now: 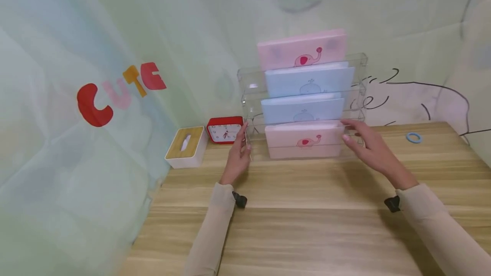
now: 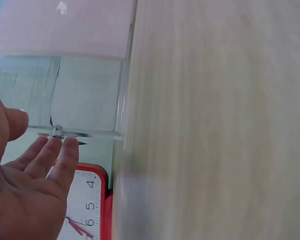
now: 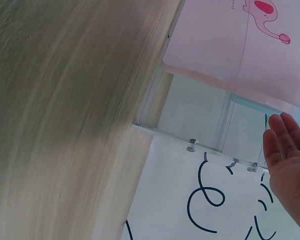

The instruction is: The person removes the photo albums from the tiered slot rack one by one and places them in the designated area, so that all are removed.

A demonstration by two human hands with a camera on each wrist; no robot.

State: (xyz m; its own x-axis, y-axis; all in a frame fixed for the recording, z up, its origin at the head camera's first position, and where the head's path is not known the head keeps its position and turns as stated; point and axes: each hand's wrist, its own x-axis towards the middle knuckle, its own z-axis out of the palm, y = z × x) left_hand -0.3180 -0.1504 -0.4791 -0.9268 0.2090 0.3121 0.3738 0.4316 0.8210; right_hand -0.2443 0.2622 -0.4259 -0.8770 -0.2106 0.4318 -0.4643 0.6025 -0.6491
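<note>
A clear acrylic rack [image 1: 362, 60] stands at the back of the table in stepped tiers. Its lowest tier bears a flat pink packet [image 1: 284, 142] with a red elephant print. Above it come two light blue packets with whale prints, the lower one [image 1: 276, 112] and the upper one [image 1: 281, 81], then another pink packet [image 1: 281, 56] on top. At the rack's left side is my left hand [image 2: 35, 190], its fairly straight fingertips right at the edge. My right hand [image 1: 372, 150] is by the right side, fingers extended near the lowest pink packet's edge, with nothing gripped.
A red alarm clock [image 1: 225, 130] stands just left of the rack, behind my left hand. Farther left is a white tissue box [image 1: 188, 161] with a wooden lid. A blue ring [image 1: 414, 137] lies at the right. Printed curtains hang directly behind the wooden table [image 1: 307, 225].
</note>
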